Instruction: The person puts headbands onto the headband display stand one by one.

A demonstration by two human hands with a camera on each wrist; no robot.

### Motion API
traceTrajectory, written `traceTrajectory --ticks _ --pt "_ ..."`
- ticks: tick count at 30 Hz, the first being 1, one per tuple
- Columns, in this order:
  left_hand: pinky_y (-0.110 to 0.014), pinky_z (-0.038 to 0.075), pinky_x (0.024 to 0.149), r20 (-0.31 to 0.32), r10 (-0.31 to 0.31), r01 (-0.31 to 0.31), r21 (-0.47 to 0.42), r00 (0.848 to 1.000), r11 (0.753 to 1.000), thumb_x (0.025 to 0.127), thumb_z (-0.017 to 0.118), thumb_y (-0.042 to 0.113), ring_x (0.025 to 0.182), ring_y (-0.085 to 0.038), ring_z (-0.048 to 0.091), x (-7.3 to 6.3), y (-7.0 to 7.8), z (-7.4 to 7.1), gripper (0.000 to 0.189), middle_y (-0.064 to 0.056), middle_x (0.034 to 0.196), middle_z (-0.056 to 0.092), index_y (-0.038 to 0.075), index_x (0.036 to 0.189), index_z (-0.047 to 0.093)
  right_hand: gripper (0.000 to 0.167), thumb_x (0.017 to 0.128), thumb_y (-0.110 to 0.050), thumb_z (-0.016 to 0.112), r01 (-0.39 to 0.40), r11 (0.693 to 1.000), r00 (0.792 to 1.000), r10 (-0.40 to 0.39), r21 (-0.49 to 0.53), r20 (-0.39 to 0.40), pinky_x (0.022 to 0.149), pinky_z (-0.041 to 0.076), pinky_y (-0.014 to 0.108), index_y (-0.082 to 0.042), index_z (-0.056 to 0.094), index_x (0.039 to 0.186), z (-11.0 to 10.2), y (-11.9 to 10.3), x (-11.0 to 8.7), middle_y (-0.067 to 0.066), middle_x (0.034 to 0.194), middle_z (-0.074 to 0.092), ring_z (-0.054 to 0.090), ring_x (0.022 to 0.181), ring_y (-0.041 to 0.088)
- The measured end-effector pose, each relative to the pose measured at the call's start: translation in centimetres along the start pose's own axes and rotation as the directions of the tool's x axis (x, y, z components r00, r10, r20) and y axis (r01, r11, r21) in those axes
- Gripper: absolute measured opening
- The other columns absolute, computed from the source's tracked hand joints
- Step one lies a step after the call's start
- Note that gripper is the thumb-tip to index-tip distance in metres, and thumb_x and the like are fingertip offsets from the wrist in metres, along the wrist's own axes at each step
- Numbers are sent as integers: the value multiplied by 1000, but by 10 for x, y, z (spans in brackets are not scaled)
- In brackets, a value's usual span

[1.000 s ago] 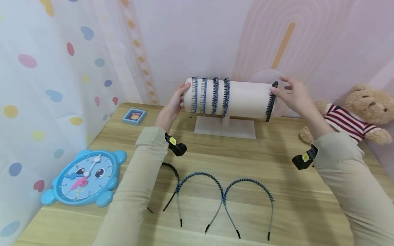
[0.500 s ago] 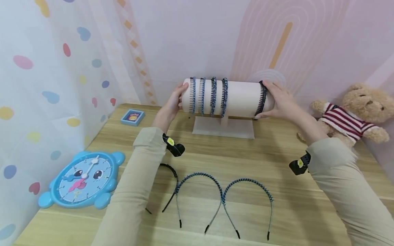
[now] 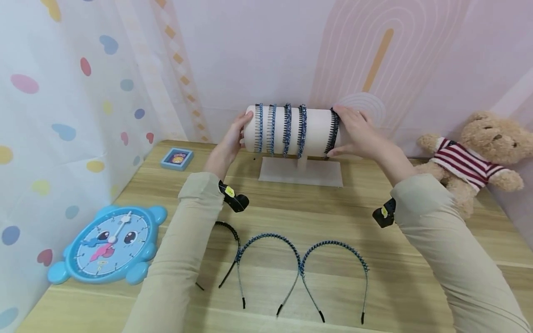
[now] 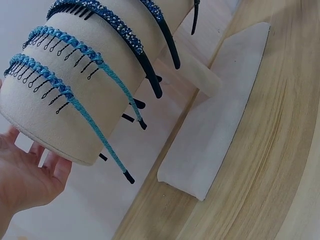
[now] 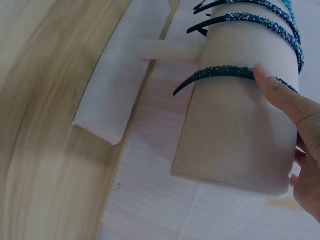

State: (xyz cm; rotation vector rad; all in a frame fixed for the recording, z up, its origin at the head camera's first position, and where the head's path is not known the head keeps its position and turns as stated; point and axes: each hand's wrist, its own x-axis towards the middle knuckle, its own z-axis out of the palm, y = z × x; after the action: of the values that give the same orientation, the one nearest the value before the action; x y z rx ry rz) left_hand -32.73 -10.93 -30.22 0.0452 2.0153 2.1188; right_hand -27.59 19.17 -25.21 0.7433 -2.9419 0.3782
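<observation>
A white headband display stand, with a padded roll [image 3: 317, 132] on a flat base [image 3: 300, 173], stands at the back of the table. My left hand [image 3: 229, 142] grips the roll's left end, thumb on top and fingers at the end face. My right hand [image 3: 363, 135] spans the roll's right part, holding a dark beaded toothed headband [image 3: 332, 134] between thumb and fingers; its thumb lies on the band in the right wrist view. Two light-blue braided headbands, one marked here [image 4: 47, 75], and two dark-blue beaded headbands, one marked here [image 3: 302, 132], sit further left on the roll.
Two blue headbands [image 3: 270, 235] [image 3: 333, 242] and a black headband [image 3: 232, 231] lie in front, the black one partly behind the left sleeve. A blue toy clock [image 3: 110, 245] and small framed picture [image 3: 176, 159] are at left, a teddy bear [image 3: 470, 157] at right.
My right hand has changed from pinching the dark headband's top to spanning it, and the band has slid left along the roll from its right end. My left hand keeps its grip.
</observation>
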Motion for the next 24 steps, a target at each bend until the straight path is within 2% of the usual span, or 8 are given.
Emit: traceTrajectory --ticks 6,14,18,24 --pt "-28 29 79 0 -5 5 -1 1000 1000 92 38 47 99 -12 34 -1 -1 1 58 3 120 38 27 143 21 107 72 -38 76 -10 999 995 14 -42 94 111 4 54 0 9 145 -6 -10 13 22 150 15 12 139 37" --pt "-27 29 78 4 -12 12 -7 1000 1000 92 38 48 95 -12 33 -2 -3 4 59 4 119 38 26 143 19 110 71 -40 76 -5 999 981 14 -46 194 110 1 57 -3 5 146 -11 -14 26 21 151 13 9 139 37" --pt "-27 28 76 6 -9 9 -16 1000 1000 92 38 48 94 -13 34 -1 -4 6 59 3 120 38 26 144 19 109 71 -40 76 -8 999 976 17 -43 215 110 0 57 -4 6 146 -13 -16 30 20 151 13 10 139 37" --pt "-27 29 79 1 -19 19 -14 1000 1000 92 38 47 97 -12 34 -2 -1 5 60 3 121 38 27 144 18 109 71 -40 76 -17 999 980 23 -28 199 109 -1 57 -7 6 147 -11 -18 34 17 152 14 11 139 37"
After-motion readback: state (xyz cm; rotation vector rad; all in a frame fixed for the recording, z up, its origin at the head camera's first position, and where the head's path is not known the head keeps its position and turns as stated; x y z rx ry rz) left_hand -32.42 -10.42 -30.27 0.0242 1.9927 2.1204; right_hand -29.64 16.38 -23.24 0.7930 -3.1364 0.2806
